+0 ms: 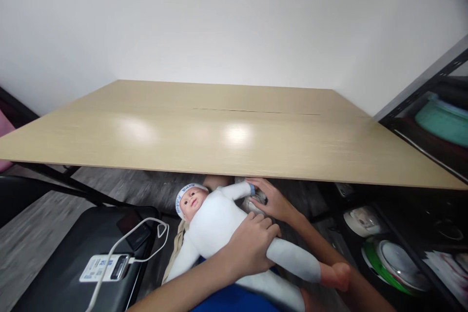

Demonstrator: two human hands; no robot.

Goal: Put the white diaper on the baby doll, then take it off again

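A baby doll [215,222] in a white suit and a white cap with blue letters lies face up across my lap, just below the table's front edge. My left hand [252,246] is wrapped round the doll's hip, where the leg joins the body. My right hand [272,201] reaches to the doll's raised arm with the blue cuff [252,188]. Its fingers curl over a grey bundle [256,201] that I cannot make out. The doll's bare foot [338,275] points to the right.
A wide light wooden table [226,131] fills the middle, with a white wall behind. A black seat [73,258] at the left carries a power bank [104,267] with a white cable. Dark shelves at the right hold a teal tub [442,119] and plates [395,263].
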